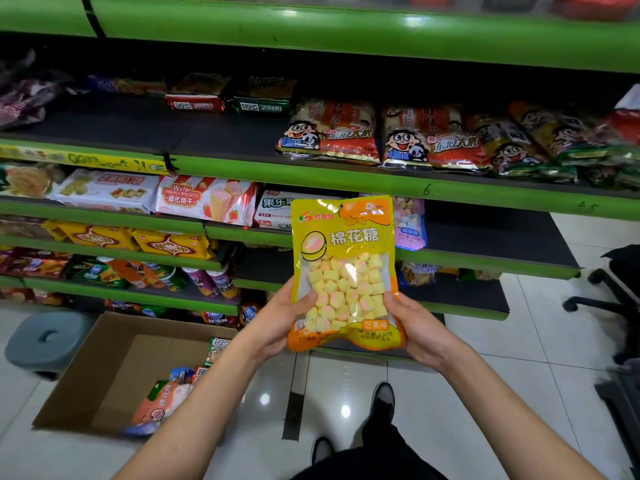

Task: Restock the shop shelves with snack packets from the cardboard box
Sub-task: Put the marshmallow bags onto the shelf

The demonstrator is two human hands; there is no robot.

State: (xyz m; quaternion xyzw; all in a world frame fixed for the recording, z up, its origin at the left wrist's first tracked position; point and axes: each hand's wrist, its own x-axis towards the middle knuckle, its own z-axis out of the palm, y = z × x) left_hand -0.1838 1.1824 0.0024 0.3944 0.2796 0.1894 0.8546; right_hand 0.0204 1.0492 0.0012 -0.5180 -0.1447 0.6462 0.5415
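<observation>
A yellow marshmallow packet (pixel 344 258) with a clear window stands upright in front of the green shelves. My left hand (pixel 277 320) grips its lower left edge and my right hand (pixel 420 336) grips its lower right edge. Behind the packet, on the second shelf (pixel 485 261), lies a blue and pink marshmallow packet (pixel 410 223). The open cardboard box (pixel 114 368) sits on the floor at lower left, with several snack packets (pixel 166 400) in its right end.
Green-edged shelves hold rice cracker bags (pixel 332 133), wafer packs (pixel 207 199) and crisp tubes (pixel 211 280). A grey stool (pixel 45 341) stands left of the box. An office chair base (pixel 602 296) is at the right. My shoes (pixel 382 398) are on the white tiles.
</observation>
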